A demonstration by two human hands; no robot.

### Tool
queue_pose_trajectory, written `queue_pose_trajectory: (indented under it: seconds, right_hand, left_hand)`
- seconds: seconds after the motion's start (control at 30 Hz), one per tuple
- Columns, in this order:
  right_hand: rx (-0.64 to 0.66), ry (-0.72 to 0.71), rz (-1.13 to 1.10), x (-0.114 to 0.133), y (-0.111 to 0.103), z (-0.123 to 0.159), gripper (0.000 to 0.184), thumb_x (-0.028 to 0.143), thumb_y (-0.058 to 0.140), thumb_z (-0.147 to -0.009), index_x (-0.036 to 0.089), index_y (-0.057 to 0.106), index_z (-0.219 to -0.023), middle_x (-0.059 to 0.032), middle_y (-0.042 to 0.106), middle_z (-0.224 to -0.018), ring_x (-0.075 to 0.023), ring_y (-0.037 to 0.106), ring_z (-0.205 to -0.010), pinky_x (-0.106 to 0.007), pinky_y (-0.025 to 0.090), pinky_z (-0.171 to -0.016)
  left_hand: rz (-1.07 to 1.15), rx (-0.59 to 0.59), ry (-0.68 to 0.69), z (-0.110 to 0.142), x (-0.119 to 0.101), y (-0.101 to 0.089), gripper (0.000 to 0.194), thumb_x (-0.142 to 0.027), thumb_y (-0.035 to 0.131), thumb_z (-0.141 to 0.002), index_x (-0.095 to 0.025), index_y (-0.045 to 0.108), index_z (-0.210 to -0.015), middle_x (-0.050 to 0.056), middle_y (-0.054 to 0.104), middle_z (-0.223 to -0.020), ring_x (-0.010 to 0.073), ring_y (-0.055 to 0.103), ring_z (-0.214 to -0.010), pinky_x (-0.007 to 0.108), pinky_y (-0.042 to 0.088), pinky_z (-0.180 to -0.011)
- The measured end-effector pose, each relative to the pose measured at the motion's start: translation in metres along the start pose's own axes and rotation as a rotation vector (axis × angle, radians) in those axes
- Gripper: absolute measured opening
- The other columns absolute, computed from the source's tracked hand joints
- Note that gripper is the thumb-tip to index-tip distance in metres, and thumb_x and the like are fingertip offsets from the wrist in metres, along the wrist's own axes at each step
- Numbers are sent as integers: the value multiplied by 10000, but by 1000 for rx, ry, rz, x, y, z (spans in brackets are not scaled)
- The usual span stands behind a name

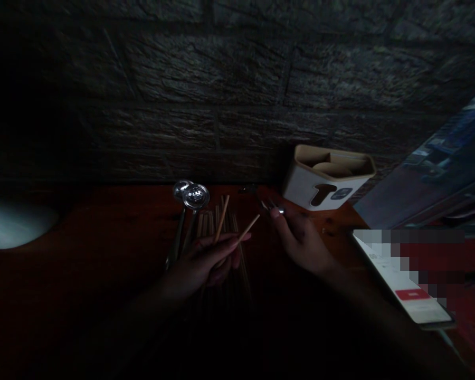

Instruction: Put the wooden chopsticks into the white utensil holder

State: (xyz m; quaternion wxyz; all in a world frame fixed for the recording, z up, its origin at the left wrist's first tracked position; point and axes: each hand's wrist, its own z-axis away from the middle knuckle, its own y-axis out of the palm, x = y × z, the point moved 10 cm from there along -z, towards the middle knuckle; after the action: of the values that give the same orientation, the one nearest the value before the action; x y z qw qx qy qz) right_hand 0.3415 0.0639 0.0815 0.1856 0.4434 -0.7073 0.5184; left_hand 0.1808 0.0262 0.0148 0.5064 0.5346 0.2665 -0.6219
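My left hand (206, 261) is closed around a pair of wooden chopsticks (222, 219), whose tips spread apart above the fingers. Below and behind it, several more chopsticks (206, 221) lie side by side on the dark wooden table. Just left of them rest two metal ladles, a slotted one (196, 197) and another (181, 188) partly behind it. My right hand (301, 237) pinches a small shiny metal utensil (279, 210); its kind is hard to make out in the dim light. A small dark object (247, 188) lies beyond, near the wall.
A white box with wooden-coloured compartments (319, 182) stands against the stone-block wall (237, 68) at the right. Near my right forearm lies a device with a lit screen (396, 279) and a cable. A pale rounded object (16, 224) sits at the far left.
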Motion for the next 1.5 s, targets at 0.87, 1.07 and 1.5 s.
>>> queue_pose_trajectory:
  seconds: [0.87,1.07,1.5]
  right_hand:
    - [148,77,-303,3,20,3,376,446,468,-964,182,709,-1083,47,517,-538,-86,508,-512,-223,434,-543]
    - [66,264,-239,-41,15,-4,436,514,485,-934,152,716,-1011,27,529,-559,-96,497,-506,-231,395,-499]
    - [199,102,-462,17,20,6,378,453,448,-974,194,723,-951,50,523,-516,-55,401,-422,-207,336,-439]
  left_hand:
    - [-8,-17,-1,4,3,1,478,-431,663,-833,-182,661,-1241,-4,573,-686,35,355,-433,192,235,-398]
    - [26,6,52,12,-11,6,431,-413,613,-871,-185,667,-1233,4,579,-682,38,339,-434,196,228,-397]
    - [-110,20,52,8,-3,5,468,-485,531,-909,-182,642,-1249,-10,569,-643,42,336,-408,191,232,-385]
